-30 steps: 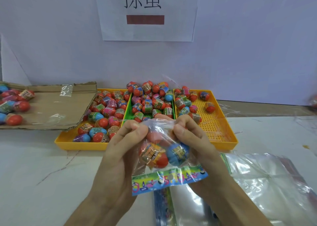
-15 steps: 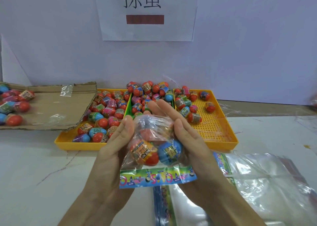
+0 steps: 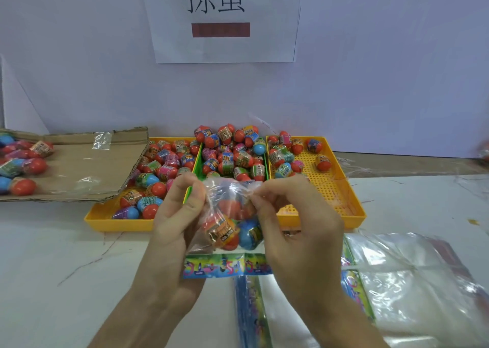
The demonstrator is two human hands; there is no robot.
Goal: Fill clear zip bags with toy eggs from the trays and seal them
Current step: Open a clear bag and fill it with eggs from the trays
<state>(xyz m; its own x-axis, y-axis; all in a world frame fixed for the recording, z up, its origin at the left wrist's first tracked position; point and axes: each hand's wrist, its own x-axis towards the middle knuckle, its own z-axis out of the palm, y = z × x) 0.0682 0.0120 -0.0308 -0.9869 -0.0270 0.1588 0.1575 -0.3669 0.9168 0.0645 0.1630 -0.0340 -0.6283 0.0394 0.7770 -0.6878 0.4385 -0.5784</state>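
Note:
A clear zip bag [image 3: 229, 197] with a colourful printed strip at its lower end is held up between my hands, above the table and in front of the trays. Inside it lie toy eggs [image 3: 225, 231], orange and blue ones. My left hand [image 3: 177, 215] pinches the bag's upper left edge, and my right hand [image 3: 296, 215] pinches the upper right edge with thumb and fingertips. Behind them stand a yellow tray [image 3: 105, 215] full of eggs, a green tray [image 3: 197, 162] heaped with eggs, and a yellow tray [image 3: 352, 205] with fewer eggs.
A stack of empty clear bags [image 3: 397, 281] lies at the right front. A flattened cardboard sheet [image 3: 79, 167] at the left carries filled bags of eggs [image 3: 21, 162]. A paper sign [image 3: 222, 17] hangs on the wall behind.
My fingers went from lying flat along the bag's sides to pinching its upper edge at both ends. The bag shifted slightly and its top is now drawn taut.

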